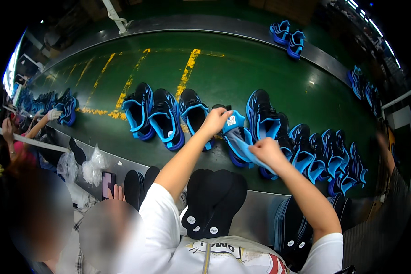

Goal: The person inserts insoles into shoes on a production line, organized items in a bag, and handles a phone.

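A black and light-blue sneaker sits at the near edge of the green belt, in front of me. My left hand pinches it at the tongue, beside a small white label on the blue lining. With closed fingers, my right hand grips a light-blue edge of the same sneaker at its opening. The grey inside shows between the two hands. Just left stands another sneaker, partly behind my left forearm. To the right a sneaker points away from me. Below my arms lie several black insoles with round white stickers.
The green belt carries rows of sneakers to the right and a pair to the left. More insoles are stacked at my right. A co-worker's hand is by a phone. Clear plastic bags lie nearby.
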A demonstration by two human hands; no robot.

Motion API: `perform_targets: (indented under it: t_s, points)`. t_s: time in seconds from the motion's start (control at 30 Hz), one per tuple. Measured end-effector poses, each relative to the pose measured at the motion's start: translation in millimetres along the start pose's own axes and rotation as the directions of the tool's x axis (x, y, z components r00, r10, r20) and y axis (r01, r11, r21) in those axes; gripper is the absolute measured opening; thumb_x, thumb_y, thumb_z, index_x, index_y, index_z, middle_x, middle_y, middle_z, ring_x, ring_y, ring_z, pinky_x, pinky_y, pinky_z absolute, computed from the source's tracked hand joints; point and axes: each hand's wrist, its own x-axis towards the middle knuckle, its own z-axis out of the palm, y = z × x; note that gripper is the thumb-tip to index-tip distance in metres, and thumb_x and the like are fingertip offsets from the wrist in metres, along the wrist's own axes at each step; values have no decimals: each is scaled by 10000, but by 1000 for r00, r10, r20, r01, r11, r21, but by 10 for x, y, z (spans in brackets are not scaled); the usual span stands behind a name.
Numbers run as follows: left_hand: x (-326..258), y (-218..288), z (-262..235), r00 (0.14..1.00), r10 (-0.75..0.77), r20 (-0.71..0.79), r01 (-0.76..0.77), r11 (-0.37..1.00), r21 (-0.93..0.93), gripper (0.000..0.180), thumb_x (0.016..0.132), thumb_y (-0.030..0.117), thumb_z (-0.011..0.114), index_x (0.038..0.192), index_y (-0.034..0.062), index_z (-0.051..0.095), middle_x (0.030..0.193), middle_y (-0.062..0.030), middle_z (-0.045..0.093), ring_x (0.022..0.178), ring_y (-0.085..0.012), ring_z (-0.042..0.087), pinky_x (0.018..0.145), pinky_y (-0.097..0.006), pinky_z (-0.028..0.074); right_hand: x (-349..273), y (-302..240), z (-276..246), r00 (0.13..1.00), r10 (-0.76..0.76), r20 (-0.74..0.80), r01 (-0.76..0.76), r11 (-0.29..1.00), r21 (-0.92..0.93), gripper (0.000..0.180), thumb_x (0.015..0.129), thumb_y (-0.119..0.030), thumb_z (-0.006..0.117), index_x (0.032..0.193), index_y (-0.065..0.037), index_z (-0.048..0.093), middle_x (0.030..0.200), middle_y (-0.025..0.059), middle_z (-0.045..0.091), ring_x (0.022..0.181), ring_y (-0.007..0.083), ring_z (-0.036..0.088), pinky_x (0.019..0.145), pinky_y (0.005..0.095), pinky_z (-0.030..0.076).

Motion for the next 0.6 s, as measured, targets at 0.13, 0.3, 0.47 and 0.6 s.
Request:
perform_targets:
  t_s: [0.13, 0.3, 0.47, 0.6]
  points:
    - [-143, -214, 53, 994, 108, 16, -107, 992, -71, 261, 807, 222, 592, 888, -24, 557, 662, -18, 526, 594, -62, 458, 518, -234, 388, 242, -26, 732, 983, -176, -50, 148, 926, -348, 145, 740, -82, 509, 740, 36, 594, 937, 221, 528, 744, 301, 582, 646, 379, 495]
    - [-330, 30, 139, 954, 274, -122, -209, 899, 384, 403, 778, 308, 602, 1014, -14, 544, 795, -152, 611, 723, -229, 600, 658, -308, 457, 224, 184, 806, 881, -446, -157, 303, 787, -538, 210, 766, -194, 544, 832, 5, 555, 1025, 214, 474, 877, 314, 531, 729, 368, 466]
    - [-246, -142, 44, 993, 64, -102, -51, 991, 125, 435, 832, 342, 539, 1064, -26, 528, 800, -115, 606, 731, -147, 567, 659, -263, 435, -15, -215, 292, 966, -17, 257, 143, 867, -478, 278, 716, -249, 606, 847, -4, 609, 940, 202, 545, 867, 321, 539, 754, 392, 454]
    - [-197, -231, 49, 996, 91, -3, -91, 996, -6, 376, 859, 285, 521, 1048, -40, 526, 785, -36, 578, 728, -68, 494, 653, -225, 407, 120, -71, 273, 942, -146, 303, 279, 843, -461, 157, 706, -137, 559, 766, -9, 629, 836, 170, 559, 848, 296, 553, 712, 370, 474]
